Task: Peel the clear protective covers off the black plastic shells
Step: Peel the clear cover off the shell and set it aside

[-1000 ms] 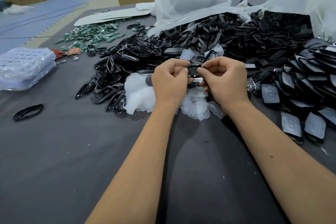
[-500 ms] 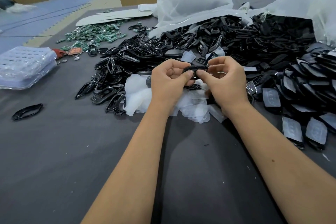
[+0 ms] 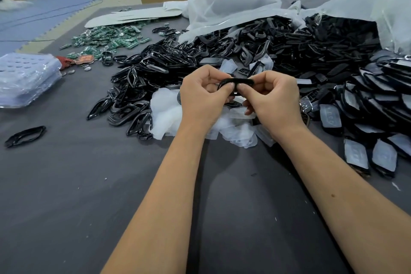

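Left hand (image 3: 201, 96) and right hand (image 3: 272, 98) both pinch one black oval plastic shell (image 3: 236, 82); crumpled clear peeled covers (image 3: 169, 111) lie directly beneath.

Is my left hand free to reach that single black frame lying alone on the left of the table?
Probably not yet: the left hand and right hand both pinch a black shell. Open cloth lies before the lone frame, far left.
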The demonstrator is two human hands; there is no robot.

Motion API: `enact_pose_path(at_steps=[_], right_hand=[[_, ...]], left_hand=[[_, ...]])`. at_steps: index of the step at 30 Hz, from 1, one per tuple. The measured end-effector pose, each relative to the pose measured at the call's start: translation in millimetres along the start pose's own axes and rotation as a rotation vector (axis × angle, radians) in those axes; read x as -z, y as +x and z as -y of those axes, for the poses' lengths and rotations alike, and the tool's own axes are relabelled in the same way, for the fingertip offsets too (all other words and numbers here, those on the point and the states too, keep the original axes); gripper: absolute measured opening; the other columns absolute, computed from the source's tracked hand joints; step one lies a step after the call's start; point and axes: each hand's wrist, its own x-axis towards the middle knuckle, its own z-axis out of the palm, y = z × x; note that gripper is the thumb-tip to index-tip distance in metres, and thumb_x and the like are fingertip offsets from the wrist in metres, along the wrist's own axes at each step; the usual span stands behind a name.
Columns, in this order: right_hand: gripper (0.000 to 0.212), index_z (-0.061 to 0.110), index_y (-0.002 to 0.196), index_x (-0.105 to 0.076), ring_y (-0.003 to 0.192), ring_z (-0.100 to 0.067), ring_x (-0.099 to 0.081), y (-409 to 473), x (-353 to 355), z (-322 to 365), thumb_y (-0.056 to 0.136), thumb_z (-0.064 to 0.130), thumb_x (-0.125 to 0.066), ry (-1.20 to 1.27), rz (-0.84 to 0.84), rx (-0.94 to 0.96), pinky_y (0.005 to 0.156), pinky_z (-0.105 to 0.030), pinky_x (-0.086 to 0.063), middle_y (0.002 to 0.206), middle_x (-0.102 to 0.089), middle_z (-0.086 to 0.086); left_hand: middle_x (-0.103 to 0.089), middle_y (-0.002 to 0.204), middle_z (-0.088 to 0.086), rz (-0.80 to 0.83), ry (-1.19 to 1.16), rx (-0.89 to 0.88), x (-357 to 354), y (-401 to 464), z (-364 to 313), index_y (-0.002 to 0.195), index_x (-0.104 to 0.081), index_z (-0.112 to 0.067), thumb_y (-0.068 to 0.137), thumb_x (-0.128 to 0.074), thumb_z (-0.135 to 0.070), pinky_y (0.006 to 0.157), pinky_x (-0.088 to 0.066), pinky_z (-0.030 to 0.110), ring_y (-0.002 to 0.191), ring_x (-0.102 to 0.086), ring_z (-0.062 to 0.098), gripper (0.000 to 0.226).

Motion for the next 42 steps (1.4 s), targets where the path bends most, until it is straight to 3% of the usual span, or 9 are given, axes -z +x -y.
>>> enact_pose_path(at_steps=[3,5,9,12,21,27,34,37,42], right_hand=[[0.022,0.018,0.087,-0.069,0.053,-0.020,-0.070,-2,-2,2,0.085,0.031,-0.086,-0.113,-0.061,0.060,0.051,-0.034,-0.057,0.066,-0.072,-0.003],[0.023,0.018,0.085,-0.070,0.057,-0.017,-0.066,-2,-1,3,0.086,0.036,-0.084,-0.177,-0.039,0.131,0.059,-0.035,-0.056,0.066,-0.069,0.000],[0.026,0.019,0.083,-0.074,0.069,-0.009,-0.059,-6,-8,8,0.081,0.042,-0.087,-0.367,0.232,0.275,0.070,-0.038,-0.054,0.079,-0.068,0.005],[0.032,0.025,0.085,-0.075,0.081,-0.008,-0.058,-6,-13,7,0.073,0.049,-0.091,-0.550,0.358,0.252,0.075,-0.033,-0.050,0.090,-0.061,0.009],[0.021,0.014,0.077,-0.070,0.061,-0.005,-0.058,3,4,-2,0.081,0.018,-0.090,0.120,0.182,0.033,0.059,-0.021,-0.048,0.067,-0.069,0.008],[0.028,0.022,0.085,-0.078,0.062,0.008,-0.055,-3,-6,4,0.068,0.029,-0.098,-0.332,0.452,0.151,0.062,-0.008,-0.042,0.083,-0.067,0.011],[0.017,0.016,0.077,-0.072,0.055,-0.005,-0.054,2,1,-3,0.085,0.015,-0.087,0.022,0.379,0.003,0.052,-0.019,-0.047,0.062,-0.066,0.009],[0.017,0.015,0.081,-0.067,0.047,-0.010,-0.051,3,0,-5,0.094,0.013,-0.077,0.122,0.353,-0.004,0.046,-0.023,-0.044,0.059,-0.064,0.003],[0.012,0.012,0.084,-0.070,0.052,-0.013,-0.050,1,-1,-4,0.092,0.013,-0.079,0.119,0.283,0.024,0.049,-0.026,-0.044,0.067,-0.068,-0.005]], left_hand=[[-0.074,0.082,0.019,-0.048,0.001,-0.011,4,3,-4,0.085,-0.068,-0.009,0.083,-0.075,0.010,0.065,-0.062,0.035,0.068,-0.074,0.034,0.020],[-0.073,0.081,0.015,-0.148,-0.036,-0.032,8,5,-5,0.088,-0.068,-0.008,0.084,-0.074,0.009,0.065,-0.062,0.034,0.063,-0.073,0.026,0.018],[-0.070,0.082,0.016,-0.379,-0.148,-0.018,17,10,-4,0.089,-0.066,-0.009,0.087,-0.073,0.007,0.068,-0.060,0.030,0.067,-0.070,0.024,0.018],[-0.066,0.079,0.016,-0.400,-0.156,-0.017,15,10,-3,0.088,-0.066,-0.009,0.087,-0.073,0.007,0.070,-0.063,0.034,0.065,-0.065,0.024,0.018],[-0.065,0.086,0.012,-0.339,-0.118,-0.009,10,6,-2,0.088,-0.069,-0.012,0.087,-0.071,0.007,0.068,-0.061,0.027,0.072,-0.060,0.026,0.019],[-0.064,0.081,0.007,-0.357,-0.143,0.015,10,7,-2,0.089,-0.069,-0.009,0.088,-0.070,0.008,0.067,-0.061,0.029,0.067,-0.059,0.023,0.016],[-0.065,0.083,0.011,-0.399,-0.131,-0.029,0,11,-8,0.088,-0.068,-0.010,0.086,-0.071,0.005,0.066,-0.062,0.033,0.067,-0.060,0.030,0.015],[-0.066,0.079,0.002,-0.381,-0.033,-0.055,-6,8,-7,0.089,-0.070,-0.011,0.085,-0.072,0.003,0.070,-0.063,0.045,0.064,-0.060,0.017,0.015],[-0.068,0.081,-0.011,-0.286,0.369,-0.144,-9,-3,0,0.089,-0.071,-0.013,0.082,-0.073,-0.002,0.077,-0.054,0.026,0.074,-0.062,0.005,0.013]])
